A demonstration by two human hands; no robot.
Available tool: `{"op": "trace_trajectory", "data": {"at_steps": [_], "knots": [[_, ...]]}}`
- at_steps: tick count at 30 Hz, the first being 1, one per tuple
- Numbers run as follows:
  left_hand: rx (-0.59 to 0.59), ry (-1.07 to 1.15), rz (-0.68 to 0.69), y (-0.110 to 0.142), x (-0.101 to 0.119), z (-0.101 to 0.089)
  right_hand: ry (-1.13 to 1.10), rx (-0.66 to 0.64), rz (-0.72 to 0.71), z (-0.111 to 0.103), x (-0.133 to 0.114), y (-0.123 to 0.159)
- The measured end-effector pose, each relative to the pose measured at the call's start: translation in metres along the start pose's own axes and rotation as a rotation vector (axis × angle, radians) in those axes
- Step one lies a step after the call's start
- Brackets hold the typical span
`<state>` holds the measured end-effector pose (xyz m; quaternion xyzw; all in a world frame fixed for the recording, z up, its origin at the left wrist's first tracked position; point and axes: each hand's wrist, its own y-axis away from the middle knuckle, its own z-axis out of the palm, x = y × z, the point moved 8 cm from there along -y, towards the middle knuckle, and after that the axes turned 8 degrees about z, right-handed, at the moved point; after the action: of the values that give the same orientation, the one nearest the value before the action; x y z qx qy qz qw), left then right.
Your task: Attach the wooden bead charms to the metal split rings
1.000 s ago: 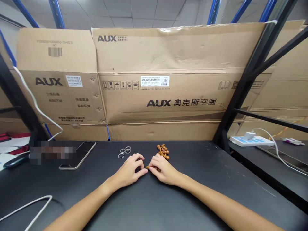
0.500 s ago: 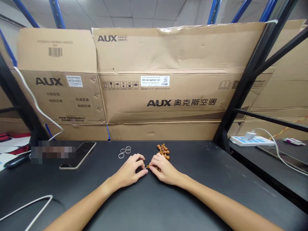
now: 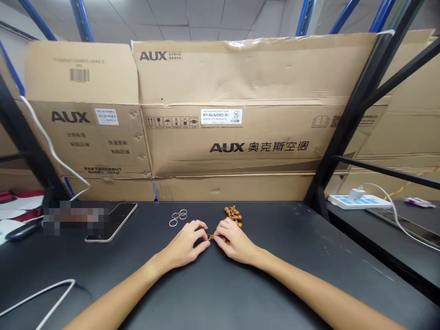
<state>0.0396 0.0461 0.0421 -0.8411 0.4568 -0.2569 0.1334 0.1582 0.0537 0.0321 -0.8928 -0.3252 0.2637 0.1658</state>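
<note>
Over the dark tabletop, my left hand [image 3: 188,244] curls its fingers and thumb around a small silver metal ring [image 3: 208,237]. Only part of that ring shows at the fingertips. My right hand [image 3: 234,242] is closed in a pinch on a brown-orange cord [image 3: 212,237] that meets the ring. Beneath the right fingers a brown wooden bead [image 3: 225,239] peeks out, mostly hidden by the hand. Just behind it lies a pile of brown beaded pendants [image 3: 233,214]. Several loose silver rings [image 3: 173,222] rest behind my left hand.
A smartphone [image 3: 113,223] lies at the left, beside a blurred patch. A white cable [image 3: 55,286] loops over the near left of the table [image 3: 192,293]. Cardboard [image 3: 261,133] stands along the back. A black rack post [image 3: 343,119] and a power strip [image 3: 360,201] are at the right.
The left thumb has shifted slightly back from the cord, and more of the metal ring shows between the hands. The right hand has barely moved.
</note>
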Motion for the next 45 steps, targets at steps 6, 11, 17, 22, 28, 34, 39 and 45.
{"op": "trace_trajectory", "data": {"at_steps": [6, 11, 17, 22, 28, 34, 39, 45], "knots": [[-0.005, 0.005, 0.013, 0.001, -0.001, 0.001, -0.013, -0.041, -0.052, 0.001, -0.006, 0.002], [-0.017, -0.004, 0.010, 0.000, 0.001, 0.001, 0.017, 0.024, 0.030, 0.000, 0.004, 0.000], [-0.017, -0.001, -0.007, 0.001, -0.001, 0.002, -0.018, -0.014, -0.019, -0.001, -0.003, 0.001], [-0.012, -0.004, 0.016, 0.001, 0.000, 0.001, -0.017, -0.029, -0.039, 0.000, -0.006, 0.001], [-0.012, -0.023, 0.029, -0.001, 0.002, 0.001, 0.033, 0.028, 0.029, 0.001, 0.003, 0.000], [-0.008, -0.014, 0.008, 0.001, 0.000, 0.001, -0.013, -0.016, -0.038, 0.001, -0.004, 0.003], [-0.011, -0.025, 0.023, 0.001, 0.001, 0.001, -0.016, -0.031, -0.060, 0.001, -0.006, 0.003], [-0.015, -0.027, 0.050, 0.000, 0.003, 0.001, 0.035, 0.062, 0.057, -0.004, 0.005, -0.001]]}}
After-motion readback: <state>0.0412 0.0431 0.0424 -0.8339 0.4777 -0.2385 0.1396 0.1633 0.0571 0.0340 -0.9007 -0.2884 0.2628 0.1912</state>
